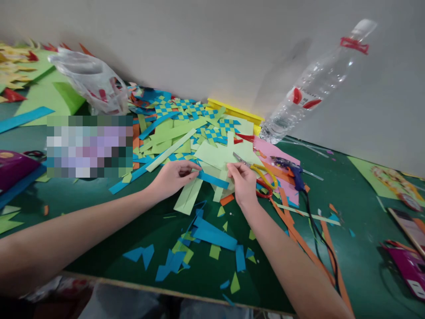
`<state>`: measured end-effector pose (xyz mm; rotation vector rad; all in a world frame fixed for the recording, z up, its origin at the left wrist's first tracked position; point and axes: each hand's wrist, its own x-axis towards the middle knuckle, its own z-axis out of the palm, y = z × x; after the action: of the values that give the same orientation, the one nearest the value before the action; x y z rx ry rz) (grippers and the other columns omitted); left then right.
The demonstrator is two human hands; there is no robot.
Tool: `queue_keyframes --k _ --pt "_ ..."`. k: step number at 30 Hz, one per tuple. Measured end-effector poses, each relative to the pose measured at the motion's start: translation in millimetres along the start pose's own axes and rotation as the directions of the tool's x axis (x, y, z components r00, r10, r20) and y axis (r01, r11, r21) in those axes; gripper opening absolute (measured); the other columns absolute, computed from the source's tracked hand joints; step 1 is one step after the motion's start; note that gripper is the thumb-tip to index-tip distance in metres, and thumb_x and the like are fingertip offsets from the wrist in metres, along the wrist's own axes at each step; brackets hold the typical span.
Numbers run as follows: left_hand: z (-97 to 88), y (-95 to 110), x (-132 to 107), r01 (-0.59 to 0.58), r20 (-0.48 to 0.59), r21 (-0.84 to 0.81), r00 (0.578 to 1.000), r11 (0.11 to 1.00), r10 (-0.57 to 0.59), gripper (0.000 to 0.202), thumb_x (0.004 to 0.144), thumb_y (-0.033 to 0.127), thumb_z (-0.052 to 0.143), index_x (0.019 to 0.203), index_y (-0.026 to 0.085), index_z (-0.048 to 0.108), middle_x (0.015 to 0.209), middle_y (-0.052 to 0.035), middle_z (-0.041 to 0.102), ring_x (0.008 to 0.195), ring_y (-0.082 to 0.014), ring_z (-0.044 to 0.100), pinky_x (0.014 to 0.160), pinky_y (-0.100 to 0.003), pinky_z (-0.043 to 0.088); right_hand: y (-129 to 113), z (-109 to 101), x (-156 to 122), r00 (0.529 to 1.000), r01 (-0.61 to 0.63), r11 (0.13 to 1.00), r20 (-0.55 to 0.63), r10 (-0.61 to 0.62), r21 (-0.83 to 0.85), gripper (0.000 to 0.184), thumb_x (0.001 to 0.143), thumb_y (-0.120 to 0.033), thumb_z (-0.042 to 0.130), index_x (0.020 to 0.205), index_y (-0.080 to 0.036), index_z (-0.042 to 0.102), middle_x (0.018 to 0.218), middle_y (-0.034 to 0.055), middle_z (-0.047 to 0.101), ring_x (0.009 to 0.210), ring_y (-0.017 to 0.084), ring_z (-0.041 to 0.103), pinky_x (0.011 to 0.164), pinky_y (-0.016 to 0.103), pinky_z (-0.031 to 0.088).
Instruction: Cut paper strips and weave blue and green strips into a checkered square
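My left hand point(174, 179) has its grip closed on one end of a blue strip point(214, 180) over the green surface point(106, 237), the other end just beside my right hand point(245, 182), whose grip seems, though partly hidden, closed on a pale green strip point(230, 145) near yellow-handled scissors point(264, 169).

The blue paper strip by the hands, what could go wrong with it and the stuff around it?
The blue paper strip, pinched at one end by the left hand, is thin and might crease or tear if pulled hard. The yellow-handled scissors lie right by the right hand, so a finger might bump their blades. A sweeping arm could snag the black cord.
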<state>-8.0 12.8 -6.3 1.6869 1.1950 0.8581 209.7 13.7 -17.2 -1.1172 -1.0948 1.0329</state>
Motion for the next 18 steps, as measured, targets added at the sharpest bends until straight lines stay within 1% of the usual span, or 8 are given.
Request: queue_keyframes --k 3,7,12,15,18 --pt "-0.4 1.7 0.0 0.016 -0.019 0.012 1.0 1.0 -0.016 0.034 0.081 0.046 0.062 0.096 0.017 0.07 0.088 -0.0061 0.074 0.074 -0.0191 0.069 0.066 -0.029 0.056 -2.4 1.0 -1.4 1.0 0.012 0.998 0.008 -0.011 -0.058 0.023 0.074 -0.039 0.071 0.067 -0.018 0.065 0.056 -0.005 0.051 0.056 0.009 0.044 0.057 0.023 0.038" --pt "-0.8 3.6 0.4 0.054 -0.036 0.005 0.998 0.999 -0.054 0.033 0.08 0.045 0.063 0.095 0.017 0.071 0.087 -0.0057 0.074 0.072 -0.0188 0.069 0.063 -0.027 0.055 -1.8 1.5 -2.6 0.999 0.022 0.994 0.037 -0.018 -0.108 0.024 0.075 -0.042 0.07 0.072 -0.018 0.067 0.061 -0.0035 0.057 0.057 0.01 0.048 0.057 0.024 0.041" --pt "-0.5 4.9 1.4 0.074 -0.062 -0.081 0.995 0.994 -0.079 0.031 0.076 0.044 0.068 0.093 0.018 0.072 0.082 -0.0048 0.075 0.071 -0.0183 0.069 0.063 -0.026 0.054 -0.1 1.0 -2.7 0.997 0.046 0.99 0.068 -0.037 -0.131 0.022 0.075 -0.04 0.07 0.073 -0.019 0.068 0.067 -0.0014 0.063 0.063 0.011 0.053 0.061 0.024 0.045" --pt "-0.1 4.2 1.5 0.088 -0.086 -0.149 0.991 0.985 -0.101 0.029 0.075 0.041 0.07 0.092 0.018 0.072 0.08 -0.0045 0.074 0.069 -0.0168 0.068 0.061 -0.024 0.053 -1.0 1.3 -2.5 0.994 0.075 0.987 0.089 -0.062 -0.142 0.02 0.076 -0.039 0.07 0.074 -0.019 0.069 0.072 -0.0006 0.064 0.068 0.013 0.057 0.063 0.024 0.047" --pt "-0.1 2.4 1.3 0.1 -0.1 -0.192 0.988 0.976 -0.121 0.031 0.076 0.042 0.071 0.096 0.019 0.072 0.081 -0.0046 0.074 0.068 -0.0157 0.066 0.058 -0.023 0.05 -1.4 1.9 -2.2 0.99 0.105 0.986 0.103 -0.092 -0.126 0.018 0.076 -0.038 0.07 0.074 -0.02 0.069 0.076 -0.0002 0.064 0.073 0.013 0.059 0.066 0.024 0.049"
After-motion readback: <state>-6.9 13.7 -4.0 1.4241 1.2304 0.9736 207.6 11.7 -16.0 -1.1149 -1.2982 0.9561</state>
